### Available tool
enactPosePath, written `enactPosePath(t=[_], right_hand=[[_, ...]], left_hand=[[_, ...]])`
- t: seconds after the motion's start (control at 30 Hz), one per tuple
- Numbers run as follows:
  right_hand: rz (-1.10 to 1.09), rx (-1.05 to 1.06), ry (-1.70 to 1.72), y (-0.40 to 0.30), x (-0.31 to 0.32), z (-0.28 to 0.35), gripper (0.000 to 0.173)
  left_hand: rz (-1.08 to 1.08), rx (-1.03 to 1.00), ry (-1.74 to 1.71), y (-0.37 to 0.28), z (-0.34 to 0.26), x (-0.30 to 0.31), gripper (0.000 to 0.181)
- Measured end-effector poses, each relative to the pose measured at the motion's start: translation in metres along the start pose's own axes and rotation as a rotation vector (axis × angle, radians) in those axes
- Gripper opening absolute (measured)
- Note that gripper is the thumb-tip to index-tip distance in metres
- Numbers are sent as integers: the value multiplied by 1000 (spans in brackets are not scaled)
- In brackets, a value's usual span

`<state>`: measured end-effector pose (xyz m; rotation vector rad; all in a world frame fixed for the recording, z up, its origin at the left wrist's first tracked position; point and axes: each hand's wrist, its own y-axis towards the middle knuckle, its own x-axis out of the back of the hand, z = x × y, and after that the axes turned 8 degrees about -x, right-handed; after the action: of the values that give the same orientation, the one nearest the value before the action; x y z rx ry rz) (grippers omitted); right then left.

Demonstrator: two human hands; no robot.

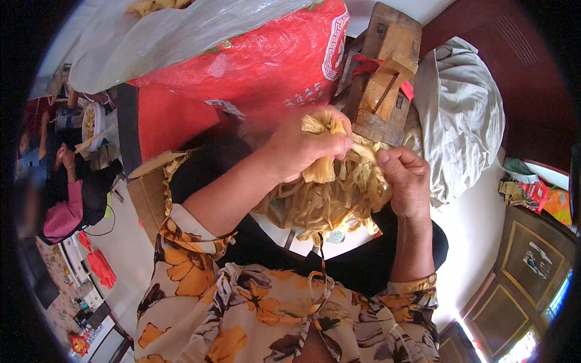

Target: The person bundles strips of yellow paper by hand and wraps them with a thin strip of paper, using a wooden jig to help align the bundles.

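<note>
My left hand [313, 145] grips a folded bundle of pale yellow, fibrous strips [319, 170], with its looped top showing above the fingers. A twisted strip [364, 152] runs from the bundle to my right hand [406, 177], which pinches its end between thumb and curled fingers. Below both hands hangs a heap of similar loose, crinkled strips [313, 206], between my knees. Whatever supports the heap is mostly hidden by it. Just beyond my hands stands a worn wooden device [386, 77] with a slotted upright block and red cloth tied about it.
A large red bag [254, 68] bearing writing, with clear plastic sheeting [150, 50] over it, stands ahead. A grey-white cloth bundle [460, 122] lies to the right. Cardboard [147, 199] is at my left. Further left, another person [63, 204] sits near a white basin [93, 127].
</note>
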<state>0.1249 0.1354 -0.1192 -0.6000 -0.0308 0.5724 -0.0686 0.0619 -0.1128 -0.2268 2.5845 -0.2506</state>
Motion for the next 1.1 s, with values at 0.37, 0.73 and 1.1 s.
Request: enactPosePath(t=[0.37,0.73,1.1], right_hand=[[-791,376,-1151,77,17,-8,19],[-170,1002,-907,26,-18,-5,16],[-194,892,-519,5,1,0,21]], left_hand=[[-320,149,568,73,37,-1,18],[-103,20,-215,22,40,-4,21],[856,476,93,-30,2,-43,26]])
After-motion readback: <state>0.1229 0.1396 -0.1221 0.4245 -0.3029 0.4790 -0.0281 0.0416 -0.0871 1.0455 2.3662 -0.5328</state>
